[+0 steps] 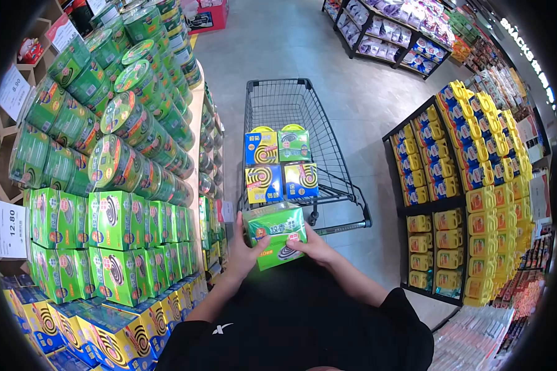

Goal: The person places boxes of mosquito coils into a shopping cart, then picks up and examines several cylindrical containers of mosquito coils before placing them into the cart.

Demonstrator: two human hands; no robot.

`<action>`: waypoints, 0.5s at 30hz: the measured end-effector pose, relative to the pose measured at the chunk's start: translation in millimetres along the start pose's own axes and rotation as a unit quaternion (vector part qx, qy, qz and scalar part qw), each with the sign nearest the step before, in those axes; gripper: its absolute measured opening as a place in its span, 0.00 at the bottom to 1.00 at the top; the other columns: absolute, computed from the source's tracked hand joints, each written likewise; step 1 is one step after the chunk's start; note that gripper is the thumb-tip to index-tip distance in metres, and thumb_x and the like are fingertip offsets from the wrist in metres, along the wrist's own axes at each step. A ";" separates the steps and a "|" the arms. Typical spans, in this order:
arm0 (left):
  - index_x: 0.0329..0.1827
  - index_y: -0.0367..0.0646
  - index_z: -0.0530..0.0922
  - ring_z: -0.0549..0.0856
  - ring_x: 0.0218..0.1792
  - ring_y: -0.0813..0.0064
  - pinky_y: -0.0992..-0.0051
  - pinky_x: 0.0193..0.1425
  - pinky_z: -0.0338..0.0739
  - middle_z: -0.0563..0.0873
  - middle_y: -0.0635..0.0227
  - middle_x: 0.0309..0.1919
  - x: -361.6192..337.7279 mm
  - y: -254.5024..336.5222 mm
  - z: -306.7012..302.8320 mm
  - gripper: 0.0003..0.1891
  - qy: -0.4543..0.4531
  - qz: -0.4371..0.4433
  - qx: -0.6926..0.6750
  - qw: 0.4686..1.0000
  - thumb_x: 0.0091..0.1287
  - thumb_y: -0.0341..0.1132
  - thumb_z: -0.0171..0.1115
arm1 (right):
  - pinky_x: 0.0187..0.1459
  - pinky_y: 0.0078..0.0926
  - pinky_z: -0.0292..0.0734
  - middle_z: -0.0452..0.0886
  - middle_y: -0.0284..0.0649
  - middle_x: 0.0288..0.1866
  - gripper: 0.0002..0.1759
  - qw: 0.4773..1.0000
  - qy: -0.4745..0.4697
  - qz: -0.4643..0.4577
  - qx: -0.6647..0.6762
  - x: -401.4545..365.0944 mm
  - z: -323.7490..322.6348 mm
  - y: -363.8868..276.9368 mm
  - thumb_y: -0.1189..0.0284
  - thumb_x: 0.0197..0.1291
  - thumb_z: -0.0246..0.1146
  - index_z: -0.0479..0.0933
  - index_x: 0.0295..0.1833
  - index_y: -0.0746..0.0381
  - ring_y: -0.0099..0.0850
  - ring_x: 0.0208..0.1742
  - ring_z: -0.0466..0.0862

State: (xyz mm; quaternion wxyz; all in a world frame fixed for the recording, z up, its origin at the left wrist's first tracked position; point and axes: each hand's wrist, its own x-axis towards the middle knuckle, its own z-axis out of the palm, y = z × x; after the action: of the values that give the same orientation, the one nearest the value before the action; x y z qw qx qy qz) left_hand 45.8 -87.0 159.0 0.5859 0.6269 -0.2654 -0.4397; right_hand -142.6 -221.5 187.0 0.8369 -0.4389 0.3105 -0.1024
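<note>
Left hand (pixel 249 252) and right hand (pixel 317 248) grasp a green box (pixel 276 224) from opposite sides, probably for steadiness, near of a shopping cart (pixel 320 148) where boxes (pixel 264 183) sit close together.

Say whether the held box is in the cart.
Out: left hand and right hand hold the green box at the near end of the cart.

Stacked yellow jugs (pixel 482 222) — grey floor (pixel 269 40)
</note>
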 end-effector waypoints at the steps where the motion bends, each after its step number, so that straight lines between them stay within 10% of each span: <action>1: 0.84 0.39 0.45 0.77 0.65 0.63 0.65 0.71 0.70 0.74 0.52 0.67 4.8 1.2 1.5 0.48 -0.001 0.007 0.006 1.000 0.70 0.41 0.69 | 0.70 0.34 0.69 0.73 0.42 0.70 0.45 1.000 0.005 0.004 0.005 3.1 -3.8 -4.9 0.69 0.65 0.71 0.53 0.80 0.63 0.31 0.70 0.73; 6: 0.83 0.43 0.50 0.77 0.62 0.67 0.69 0.68 0.72 0.72 0.57 0.69 40.1 -7.6 -2.6 0.33 0.008 -0.027 -0.160 0.987 0.81 0.43 0.51 | 0.69 0.34 0.70 0.75 0.41 0.68 0.41 0.999 0.024 0.029 0.034 25.5 -37.7 -41.1 0.69 0.65 0.71 0.57 0.78 0.63 0.30 0.68 0.75; 9: 0.82 0.42 0.56 0.76 0.63 0.69 0.69 0.67 0.72 0.73 0.54 0.68 71.1 -42.5 -8.3 0.31 0.106 -0.029 0.022 0.994 0.81 0.42 0.52 | 0.68 0.32 0.70 0.76 0.40 0.67 0.39 0.998 0.041 0.021 0.051 50.6 -65.0 -66.7 0.69 0.65 0.72 0.60 0.76 0.65 0.29 0.66 0.76; 15: 0.76 0.32 0.61 0.72 0.68 0.42 0.54 0.73 0.66 0.72 0.38 0.67 85.8 -77.1 2.4 0.36 0.184 -0.034 0.331 0.925 0.72 0.46 0.62 | 0.67 0.34 0.73 0.77 0.42 0.64 0.34 0.996 0.070 -0.006 0.055 124.0 -139.2 -142.5 0.68 0.69 0.67 0.61 0.74 0.66 0.31 0.64 0.78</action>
State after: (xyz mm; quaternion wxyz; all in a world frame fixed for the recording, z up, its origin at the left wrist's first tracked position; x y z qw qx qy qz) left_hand 70.2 -147.6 64.0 0.3679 0.8639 -0.2618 -0.2230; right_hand -115.6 -454.6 188.7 0.8353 -0.3856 0.3599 -0.1550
